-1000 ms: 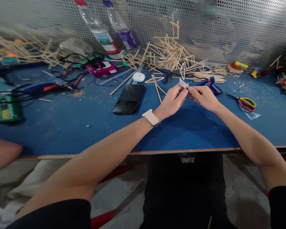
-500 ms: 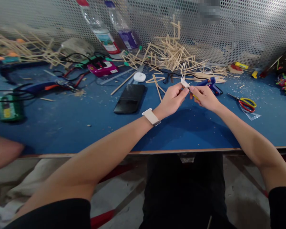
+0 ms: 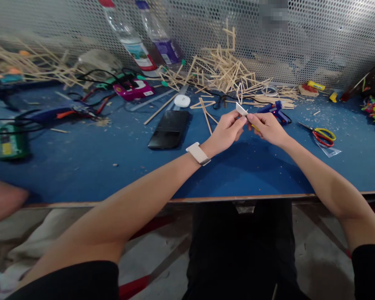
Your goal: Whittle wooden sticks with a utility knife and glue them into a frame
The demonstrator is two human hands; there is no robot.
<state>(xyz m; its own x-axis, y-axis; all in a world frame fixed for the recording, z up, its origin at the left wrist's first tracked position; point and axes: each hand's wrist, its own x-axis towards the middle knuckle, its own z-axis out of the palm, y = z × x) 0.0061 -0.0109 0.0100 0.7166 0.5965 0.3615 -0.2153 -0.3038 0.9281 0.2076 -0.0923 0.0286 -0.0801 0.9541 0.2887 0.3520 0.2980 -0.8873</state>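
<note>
Above the blue table, my two hands meet with their fingertips nearly touching. My left hand [image 3: 226, 131] is closed, its thumb and fingers pinching a small flat white piece [image 3: 241, 109] that sticks up past the fingertips. In my right hand [image 3: 270, 128] is a thin yellow tool [image 3: 255, 127]; the fingers cover most of it, so its kind cannot be made out. Just behind the right hand lies a blue glue gun [image 3: 276, 109]. Joined wooden sticks [image 3: 205, 113] rest left of the left hand.
A black phone [image 3: 169, 129] and a white case [image 3: 181, 101] lie left of my hands. Scissors [image 3: 323, 135] lie over a clear set square [image 3: 331, 151] at right. Heaped wooden sticks [image 3: 221, 68] and two bottles [image 3: 137, 52] stand behind. Another person's arm [image 3: 4, 200] shows at left.
Both hands stay almost in place, still holding the white piece and the yellow tool. The view has shifted very slightly.
</note>
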